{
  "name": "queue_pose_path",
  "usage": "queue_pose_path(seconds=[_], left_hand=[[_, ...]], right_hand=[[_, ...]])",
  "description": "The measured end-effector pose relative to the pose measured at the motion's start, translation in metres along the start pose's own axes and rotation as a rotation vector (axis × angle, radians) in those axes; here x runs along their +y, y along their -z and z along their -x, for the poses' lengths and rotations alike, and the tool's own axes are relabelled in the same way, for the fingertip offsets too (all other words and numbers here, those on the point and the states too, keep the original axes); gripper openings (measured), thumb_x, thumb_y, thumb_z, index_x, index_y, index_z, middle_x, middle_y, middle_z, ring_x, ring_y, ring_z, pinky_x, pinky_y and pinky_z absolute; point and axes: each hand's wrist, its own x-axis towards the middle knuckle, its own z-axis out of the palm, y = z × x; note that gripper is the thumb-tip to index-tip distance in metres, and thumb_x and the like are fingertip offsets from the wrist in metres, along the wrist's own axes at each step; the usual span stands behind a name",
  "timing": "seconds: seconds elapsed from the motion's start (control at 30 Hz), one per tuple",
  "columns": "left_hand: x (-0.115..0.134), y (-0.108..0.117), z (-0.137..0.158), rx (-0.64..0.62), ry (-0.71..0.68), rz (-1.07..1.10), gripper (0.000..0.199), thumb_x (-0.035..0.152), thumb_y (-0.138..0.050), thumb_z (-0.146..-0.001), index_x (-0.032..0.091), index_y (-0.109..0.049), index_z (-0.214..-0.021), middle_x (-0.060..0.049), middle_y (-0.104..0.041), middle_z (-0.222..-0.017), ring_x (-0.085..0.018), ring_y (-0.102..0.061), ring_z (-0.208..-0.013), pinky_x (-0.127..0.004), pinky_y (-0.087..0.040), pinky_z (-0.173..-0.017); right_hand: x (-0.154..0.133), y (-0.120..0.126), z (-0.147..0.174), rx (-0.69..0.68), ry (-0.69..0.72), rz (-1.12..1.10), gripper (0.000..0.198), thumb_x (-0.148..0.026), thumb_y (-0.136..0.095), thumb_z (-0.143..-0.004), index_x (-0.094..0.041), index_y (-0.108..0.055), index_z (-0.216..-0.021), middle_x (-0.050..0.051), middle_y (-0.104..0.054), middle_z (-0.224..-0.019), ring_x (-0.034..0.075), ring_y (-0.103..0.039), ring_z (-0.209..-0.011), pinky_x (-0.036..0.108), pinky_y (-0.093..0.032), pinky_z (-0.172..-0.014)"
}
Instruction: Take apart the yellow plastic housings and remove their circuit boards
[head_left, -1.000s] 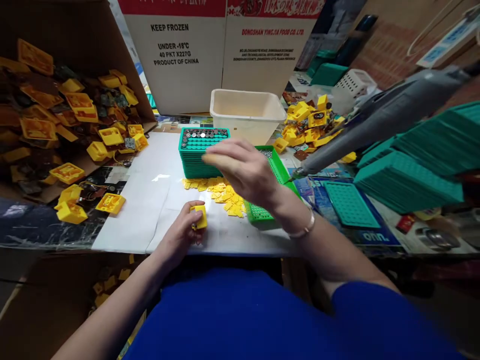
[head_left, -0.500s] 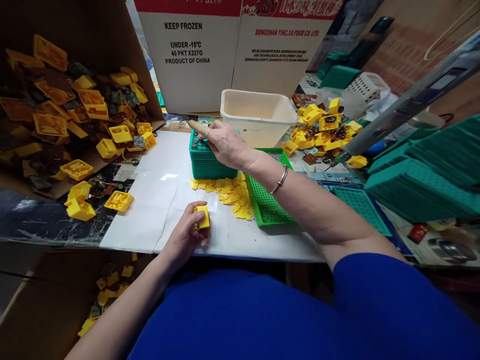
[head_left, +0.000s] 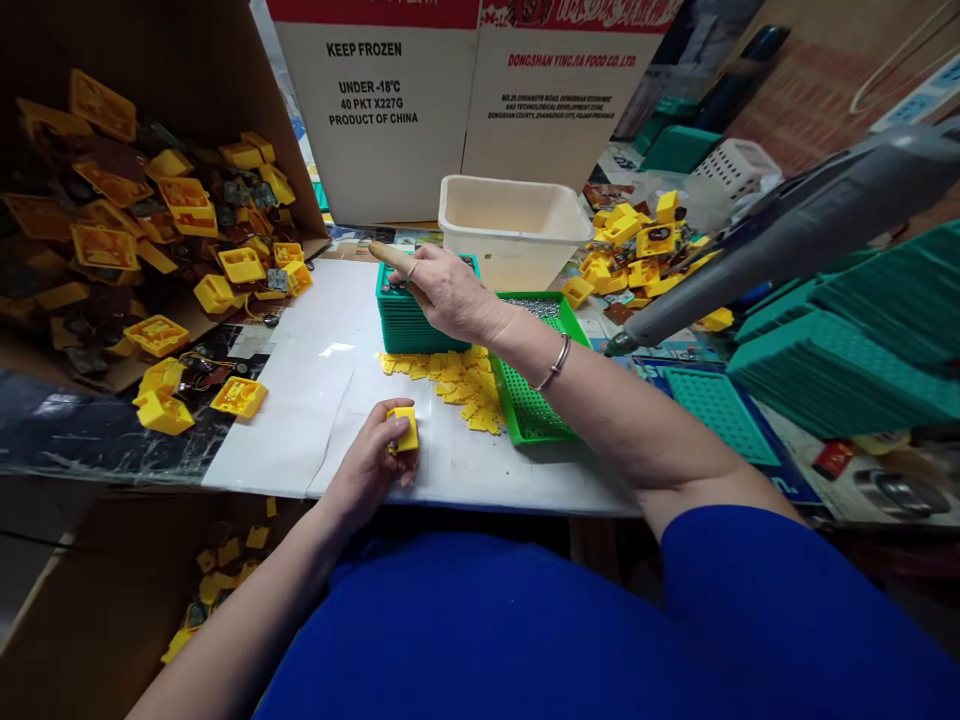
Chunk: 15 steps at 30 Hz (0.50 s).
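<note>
My left hand (head_left: 379,445) is closed around a small yellow plastic case (head_left: 405,428), held just above the front of the white work surface (head_left: 300,400). My right hand (head_left: 454,290) is over the stack of teal trays (head_left: 416,325). Its index finger, in a tan finger cot (head_left: 392,260), points out past the left side of the top tray. The other fingers are bent down toward small dark round parts, and their tips are hidden, so what they pinch cannot be made out. Thin yellow plastic pieces (head_left: 469,385) lie in front of the stack.
A green basket (head_left: 525,435) with small metal parts stands right of the stack, under my forearm. Behind is a white bin (head_left: 517,225). A grey electric screwdriver (head_left: 697,270) hangs at right. Yellow cases fill a carton (head_left: 296,215) at left and form a pile (head_left: 649,250) at right.
The grey screwdriver has swung down and left, closer to my right forearm. My right hand has shifted slightly at the tray stack. The left hand keeps hold of the yellow case.
</note>
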Motion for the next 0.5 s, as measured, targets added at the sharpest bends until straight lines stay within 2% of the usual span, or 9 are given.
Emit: queue_pose_path(seconds=[0.1,0.17,0.37,0.5], left_hand=[[0.0,-0.001,0.0,0.0,0.001,-0.004,0.043,0.038,-0.066,-0.075,0.019,-0.049,-0.109,0.004,-0.053,-0.07,-0.009,-0.043,-0.049,-0.018,-0.036,-0.037],[-0.001,-0.001,0.0,-0.001,-0.01,0.01,0.043,0.039,-0.065,-0.075,0.019,-0.049,-0.109,0.004,-0.053,-0.071,-0.009,-0.044,-0.049,-0.018,-0.036,-0.037],[-0.003,0.004,0.006,0.013,-0.042,0.037,0.05,0.045,-0.066,-0.075,0.02,-0.049,-0.115,0.003,-0.056,-0.075,-0.01,-0.047,-0.053,-0.018,-0.036,-0.038],[-0.002,0.01,0.01,0.006,-0.024,0.028,0.051,0.039,-0.069,-0.077,0.021,-0.05,-0.121,0.0,-0.063,-0.081,-0.011,-0.055,-0.056,-0.019,-0.044,-0.043]], right_hand=[[0.002,0.0,0.004,0.081,0.048,-0.019,0.053,-0.003,-0.037,-0.091,-0.017,-0.047,-0.141,0.009,-0.062,-0.115,0.023,-0.052,-0.11,0.04,-0.044,-0.099],[0.001,0.0,0.004,0.096,0.05,-0.001,0.047,-0.007,-0.035,-0.094,-0.017,-0.051,-0.137,0.01,-0.062,-0.118,0.024,-0.052,-0.11,0.04,-0.043,-0.098],[-0.009,0.007,-0.006,-0.034,-0.021,0.073,0.031,-0.02,-0.04,-0.099,-0.016,-0.069,-0.11,0.011,-0.062,-0.108,0.021,-0.055,-0.101,0.034,-0.042,-0.084],[-0.008,0.011,-0.016,-0.131,0.026,0.086,0.025,-0.019,-0.046,-0.096,-0.015,-0.071,-0.091,0.008,-0.062,-0.097,0.02,-0.055,-0.092,0.034,-0.039,-0.078]])
